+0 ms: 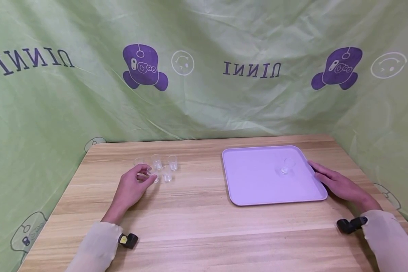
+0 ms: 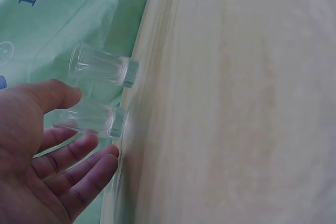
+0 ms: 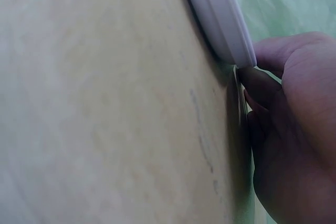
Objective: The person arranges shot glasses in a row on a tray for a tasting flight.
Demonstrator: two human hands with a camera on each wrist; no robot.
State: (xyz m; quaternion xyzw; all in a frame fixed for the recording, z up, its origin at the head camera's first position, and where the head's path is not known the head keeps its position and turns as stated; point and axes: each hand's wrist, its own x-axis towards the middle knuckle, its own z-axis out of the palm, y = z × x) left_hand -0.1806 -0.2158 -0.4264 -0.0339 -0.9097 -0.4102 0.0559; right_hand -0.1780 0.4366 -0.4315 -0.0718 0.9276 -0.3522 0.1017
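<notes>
My left hand [image 1: 134, 187] has its thumb and forefinger curled round a small clear shot glass [image 2: 86, 119], which stands upright at the near left of a group. Several matching glasses [image 1: 172, 163] stand close beside and behind it on the table; one is partly hidden by my fingers. At the right, my right hand [image 1: 341, 187] holds the right edge of a lilac tray [image 1: 258, 185], with thumb and fingers at its rim [image 3: 239, 40]. On the tray, toward its right side, is a single shot glass [image 1: 287, 167].
The wooden table [image 1: 204, 234] ends at the back against a green printed cloth [image 1: 204, 102], which also hangs along both sides. Bare wood lies between the glasses and the tray. A small black device [image 1: 128, 240] sits at each wrist.
</notes>
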